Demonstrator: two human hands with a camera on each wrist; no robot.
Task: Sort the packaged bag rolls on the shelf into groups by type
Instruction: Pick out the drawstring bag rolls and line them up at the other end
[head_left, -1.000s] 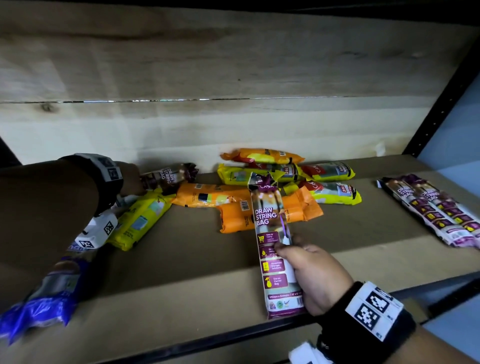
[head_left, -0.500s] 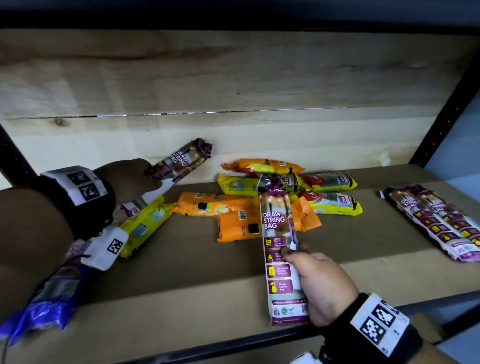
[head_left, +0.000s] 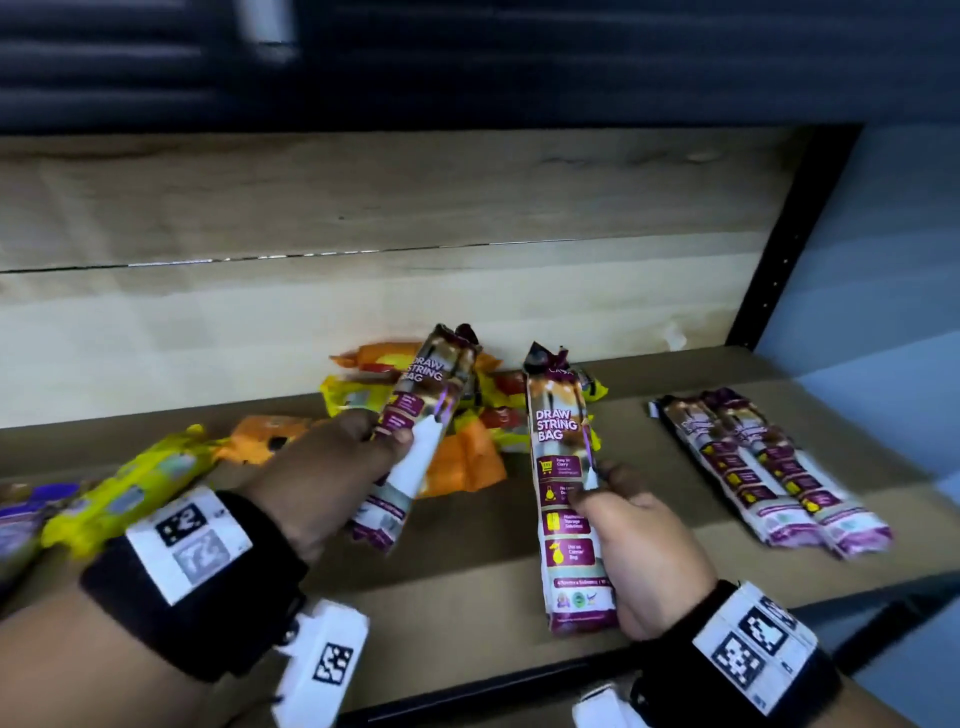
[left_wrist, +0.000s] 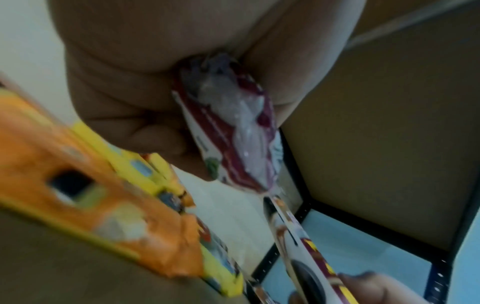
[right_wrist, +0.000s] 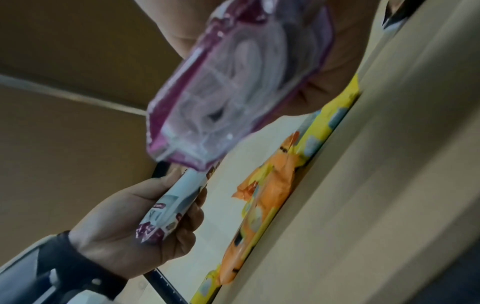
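My left hand (head_left: 332, 467) grips a purple-and-white "Draw String Bag" pack (head_left: 421, 415) near its lower half, tilted above the orange and yellow packs. Beside it, my right hand (head_left: 636, 540) grips a second pack of the same kind (head_left: 563, 467), held nearly upright over the shelf. In the left wrist view that left-hand pack (left_wrist: 233, 127) sits between thumb and fingers. The right wrist view shows the right-hand pack (right_wrist: 233, 92) close up and my left hand (right_wrist: 135, 222) further off. Several matching purple packs (head_left: 769, 467) lie side by side at the shelf's right.
A heap of orange packs (head_left: 462, 462) and yellow packs (head_left: 358, 395) lies against the wooden back wall (head_left: 467, 291). A yellow pack (head_left: 135, 483) and a blue one (head_left: 21, 519) lie at the left. A black shelf post (head_left: 779, 249) stands at the right.
My left hand has carried its purple pack from the back left to the middle, over the heap. My right hand has lifted its pack off the shelf and moved it rightward.
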